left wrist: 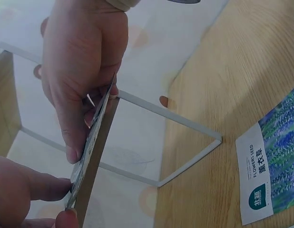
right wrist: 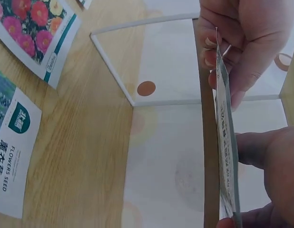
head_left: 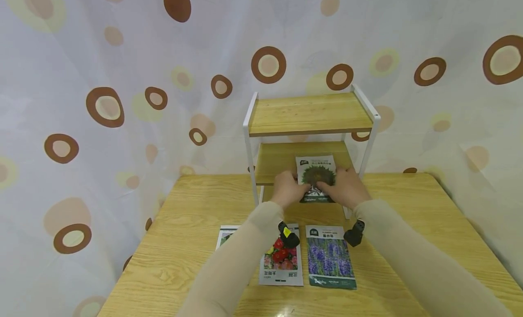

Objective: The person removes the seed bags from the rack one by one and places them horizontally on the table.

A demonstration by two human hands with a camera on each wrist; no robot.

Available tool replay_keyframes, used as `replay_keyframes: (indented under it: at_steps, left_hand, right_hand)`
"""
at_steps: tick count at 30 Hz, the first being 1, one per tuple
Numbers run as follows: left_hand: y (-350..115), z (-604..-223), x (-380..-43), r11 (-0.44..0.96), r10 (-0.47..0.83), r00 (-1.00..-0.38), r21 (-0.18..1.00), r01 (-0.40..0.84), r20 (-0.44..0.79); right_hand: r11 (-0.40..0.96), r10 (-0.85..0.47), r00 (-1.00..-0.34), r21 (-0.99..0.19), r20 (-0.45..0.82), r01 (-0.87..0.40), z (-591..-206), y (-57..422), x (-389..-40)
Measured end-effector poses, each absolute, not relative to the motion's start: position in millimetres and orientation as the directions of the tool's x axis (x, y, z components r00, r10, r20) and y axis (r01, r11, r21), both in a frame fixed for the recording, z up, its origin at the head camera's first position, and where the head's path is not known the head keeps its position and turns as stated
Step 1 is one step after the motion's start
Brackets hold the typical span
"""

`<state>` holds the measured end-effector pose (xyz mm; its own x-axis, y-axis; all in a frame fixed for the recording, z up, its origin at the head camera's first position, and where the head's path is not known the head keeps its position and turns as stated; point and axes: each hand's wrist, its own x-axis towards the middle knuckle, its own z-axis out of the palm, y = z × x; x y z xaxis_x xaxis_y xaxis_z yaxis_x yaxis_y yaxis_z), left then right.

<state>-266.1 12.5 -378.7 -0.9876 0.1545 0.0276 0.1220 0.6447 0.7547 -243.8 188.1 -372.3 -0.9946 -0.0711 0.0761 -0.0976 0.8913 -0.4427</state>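
Observation:
A seed packet point(head_left: 318, 165) with a green, spiky-edged flower picture is held between both hands at the front of the rack's lower shelf point(head_left: 278, 159). My left hand point(head_left: 286, 189) pinches its left side, thumb across the front. On the opposite edge my right hand point(head_left: 348, 189) pinches it the same way. Both wrist views show the packet point(left wrist: 95, 142) point(right wrist: 226, 133) nearly edge-on, close along the shelf's front edge point(right wrist: 210, 142). Fingers behind the packet are mostly hidden in the head view.
The white-framed wooden rack has a top shelf point(head_left: 310, 112) above the hands. On the table point(head_left: 196, 208) lie a purple-flower packet point(head_left: 330, 258), a red-flower packet point(head_left: 282, 267) and another packet point(head_left: 224, 235), partly covered by the left sleeve. A dotted curtain point(head_left: 171, 49) hangs behind.

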Motion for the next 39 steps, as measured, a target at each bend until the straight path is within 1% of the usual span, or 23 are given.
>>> replay_keyframes:
  at_steps: [4, 8, 16, 22, 30, 35, 39]
  left_hand:
    - [7, -384, -262, 0.608, 0.146, -0.989, 0.788, 0.1, 0.012]
    - [2, -389, -258, 0.56, 0.136, -0.991, 0.824, 0.087, 0.012]
    - [-5, -397, -253, 0.464, 0.113, -0.992, 0.879, 0.108, 0.062]
    - [-8, -402, -249, 0.409, 0.1, -0.993, 0.908, 0.095, 0.059]
    - [-11, -407, -238, 0.375, 0.099, -0.994, 0.923, 0.088, 0.055]
    - [-11, -410, -232, 0.373, 0.108, -0.992, 0.923, 0.095, 0.059]
    - [-11, -414, -229, 0.371, 0.111, -0.991, 0.922, 0.111, 0.074]
  right_hand:
    - [0.877, -0.058, -0.997, -0.474, 0.055, -0.078, -374, 186, -238]
    - [0.87, -0.05, -0.997, -0.488, 0.064, -0.075, -376, 184, -233]
    - [0.841, -0.05, -0.995, -0.534, 0.09, -0.09, -386, 183, -230]
    - [0.814, -0.04, -0.994, -0.573, 0.104, -0.093, -394, 183, -228]
    - [0.767, -0.035, -0.987, -0.629, 0.158, -0.128, -400, 187, -220]
    - [0.76, -0.033, -0.986, -0.637, 0.163, -0.131, -406, 190, -215]
    - [0.765, -0.036, -0.981, -0.626, 0.193, -0.152, -409, 191, -213]
